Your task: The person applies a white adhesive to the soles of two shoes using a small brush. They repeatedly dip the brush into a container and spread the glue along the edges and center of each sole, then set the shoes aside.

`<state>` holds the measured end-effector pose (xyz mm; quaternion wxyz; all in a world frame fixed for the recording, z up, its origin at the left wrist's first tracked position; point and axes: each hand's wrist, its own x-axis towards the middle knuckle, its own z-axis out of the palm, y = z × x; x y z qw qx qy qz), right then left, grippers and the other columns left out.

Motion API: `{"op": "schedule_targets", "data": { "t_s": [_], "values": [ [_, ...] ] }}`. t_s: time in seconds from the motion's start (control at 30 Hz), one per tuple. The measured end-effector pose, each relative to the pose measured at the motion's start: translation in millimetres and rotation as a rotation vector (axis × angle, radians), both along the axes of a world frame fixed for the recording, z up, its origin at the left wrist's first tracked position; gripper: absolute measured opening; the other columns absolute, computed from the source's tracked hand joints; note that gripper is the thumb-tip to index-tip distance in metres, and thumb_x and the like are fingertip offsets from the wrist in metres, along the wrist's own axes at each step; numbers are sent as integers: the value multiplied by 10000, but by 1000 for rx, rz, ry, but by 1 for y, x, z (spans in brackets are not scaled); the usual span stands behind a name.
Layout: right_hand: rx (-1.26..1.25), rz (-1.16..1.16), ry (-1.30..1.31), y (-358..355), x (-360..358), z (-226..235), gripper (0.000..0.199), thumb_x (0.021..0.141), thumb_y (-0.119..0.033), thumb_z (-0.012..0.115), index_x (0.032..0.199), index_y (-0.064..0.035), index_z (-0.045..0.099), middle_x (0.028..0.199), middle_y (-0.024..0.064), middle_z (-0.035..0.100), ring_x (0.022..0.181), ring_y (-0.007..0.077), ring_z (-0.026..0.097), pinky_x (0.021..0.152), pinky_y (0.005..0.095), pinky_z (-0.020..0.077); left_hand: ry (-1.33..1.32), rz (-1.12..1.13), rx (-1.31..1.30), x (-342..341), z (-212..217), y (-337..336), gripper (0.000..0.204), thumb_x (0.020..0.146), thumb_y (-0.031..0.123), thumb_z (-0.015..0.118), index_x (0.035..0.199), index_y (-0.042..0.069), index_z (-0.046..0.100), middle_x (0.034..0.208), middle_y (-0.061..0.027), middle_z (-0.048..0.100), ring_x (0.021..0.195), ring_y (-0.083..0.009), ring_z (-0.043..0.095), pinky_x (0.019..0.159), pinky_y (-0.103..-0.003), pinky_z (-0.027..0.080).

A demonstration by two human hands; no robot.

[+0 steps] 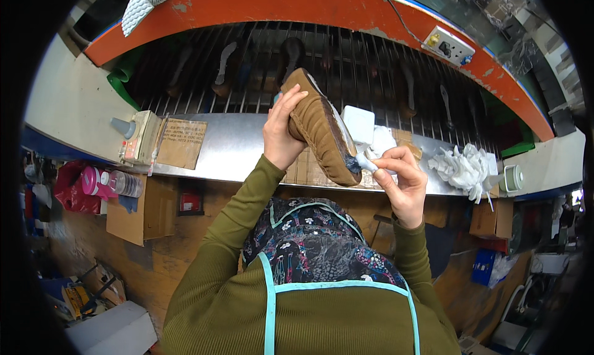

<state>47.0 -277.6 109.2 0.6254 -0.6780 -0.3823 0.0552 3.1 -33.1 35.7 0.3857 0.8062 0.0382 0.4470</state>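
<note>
My left hand (281,132) grips a brown suede shoe (318,127) by its upper, holding it tilted above the metal bench top (235,148) with the toe pointing down toward me. My right hand (402,179) pinches a small brush with a white handle (366,163); its dark bristles touch the shoe's edge near the toe. Olive-green sleeves cover both forearms, and a flowered apron with light blue trim lies over my chest.
Behind the bench a wire rack (346,64) under an orange frame (278,5) carries several shoes. A white container (359,125) and crumpled white cloths (461,166) lie on the bench at right. A control box (139,138) and a cardboard sheet (182,143) sit at left.
</note>
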Motion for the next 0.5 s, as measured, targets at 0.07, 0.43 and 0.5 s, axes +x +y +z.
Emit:
{"op": "schedule_targets", "data": {
  "t_s": [0.07,0.43,0.5],
  "values": [
    [18,28,-39,4,4,4,180,791,1,720,971,-9,724,897,57,575,826,138,543,724,257,438,14,-42,-56,-2,2,-3,805,545,24,856,1267,144,521,1353,-123,525,1221,-319,529,1060,-411,408],
    [140,208,-112,45,17,16,177,777,-13,736,953,-6,720,899,63,565,827,147,531,743,264,440,207,-313,-418,-27,6,-19,837,626,-1,845,1350,82,433,1260,-74,566,1134,-160,558,974,-305,462],
    [164,261,-89,54,21,17,180,773,-24,744,952,-11,722,900,61,565,827,143,529,744,265,441,294,-368,-481,-29,1,-19,877,622,-26,837,1375,59,395,1239,-77,568,1146,-163,548,1001,-305,445]
  ]
}}
